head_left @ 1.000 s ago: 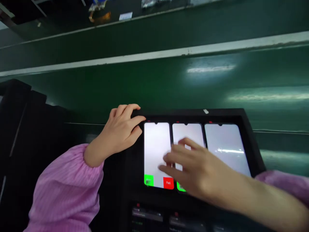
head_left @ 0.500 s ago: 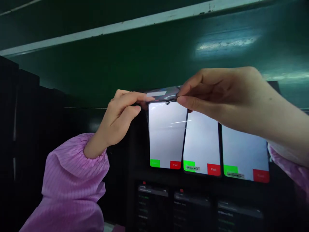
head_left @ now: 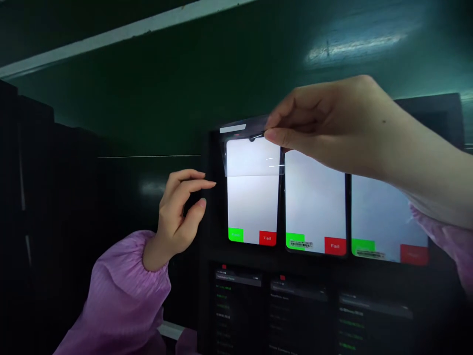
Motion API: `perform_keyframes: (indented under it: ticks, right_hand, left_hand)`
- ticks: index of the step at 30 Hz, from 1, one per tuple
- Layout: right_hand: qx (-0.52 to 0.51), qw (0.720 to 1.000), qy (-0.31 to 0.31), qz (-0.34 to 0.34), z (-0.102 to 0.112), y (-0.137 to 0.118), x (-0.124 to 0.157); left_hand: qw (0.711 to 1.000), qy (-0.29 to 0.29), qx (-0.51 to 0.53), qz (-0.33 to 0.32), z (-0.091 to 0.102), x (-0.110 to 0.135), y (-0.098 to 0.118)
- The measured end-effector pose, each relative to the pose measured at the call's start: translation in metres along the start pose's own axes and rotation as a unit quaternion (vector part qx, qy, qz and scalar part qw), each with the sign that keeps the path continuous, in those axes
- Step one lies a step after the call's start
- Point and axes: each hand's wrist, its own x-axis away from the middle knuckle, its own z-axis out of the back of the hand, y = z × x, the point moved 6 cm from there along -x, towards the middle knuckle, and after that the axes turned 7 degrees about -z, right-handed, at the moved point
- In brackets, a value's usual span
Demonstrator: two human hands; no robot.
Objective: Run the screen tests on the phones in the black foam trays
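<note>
My right hand (head_left: 321, 118) pinches the upper edge of a clear plastic film (head_left: 254, 162) between thumb and fingers. The film hangs over the top part of a lit phone (head_left: 253, 202), whose white screen has a green block and a red block marked Fail at the bottom. A white strip shows near the film's upper left. Left of that phone, my left hand (head_left: 181, 212) is held with its fingers apart and nothing in them. Two more phones with white screens, a middle one (head_left: 316, 202) and a right one (head_left: 384, 217), lie alongside, partly behind my right hand and forearm.
Below the white screens lies a row of dark-screened phones (head_left: 236, 315) with small text lines. All sit in a black tray (head_left: 432, 106). A dark green surface (head_left: 148, 98) with a pale edge strip lies behind, and black stacked shapes (head_left: 33, 197) stand at the left.
My left hand has let go of the film and moved down and left, away from the phone. My right hand keeps its pinch on the film, slightly higher in view.
</note>
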Motion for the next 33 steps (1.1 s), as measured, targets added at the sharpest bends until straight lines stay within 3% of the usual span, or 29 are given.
perform_keyframes:
  ticks: [6,12,17,23,25,29,31,33]
  right_hand:
    - [0.144,0.988,0.036,0.041,-0.002,-0.009,0.005]
    - [0.339,0.936,0.036,0.089,-0.015,-0.010,0.008]
    - [0.323,0.936,0.063,0.124,-0.013,-0.013,0.020]
    - [0.248,0.949,0.116,0.159,-0.006,-0.026,0.056]
    - [0.234,0.954,0.084,0.169,-0.012,-0.025,0.072]
    - [0.217,0.952,-0.070,0.205,-0.028,-0.012,0.114]
    - [0.229,0.944,-0.060,0.231,-0.024,-0.009,0.138]
    - [0.294,0.925,-0.003,0.239,-0.018,-0.005,0.158]
  left_hand:
    - [0.995,-0.002,-0.040,-0.087,0.001,0.013,0.014]
    - [0.992,-0.011,-0.058,-0.110,-0.002,0.022,0.019]
    - [0.990,-0.015,-0.074,-0.122,-0.004,0.025,0.021]
    - [0.988,-0.015,-0.089,-0.124,-0.003,0.027,0.021]
    - [0.989,-0.005,-0.078,-0.122,-0.001,0.028,0.020]
    - [0.986,-0.005,-0.038,-0.162,0.001,0.035,0.026]
    - [0.979,-0.034,-0.029,-0.198,-0.001,0.041,0.032]
    - [0.970,-0.060,-0.030,-0.235,-0.003,0.048,0.039]
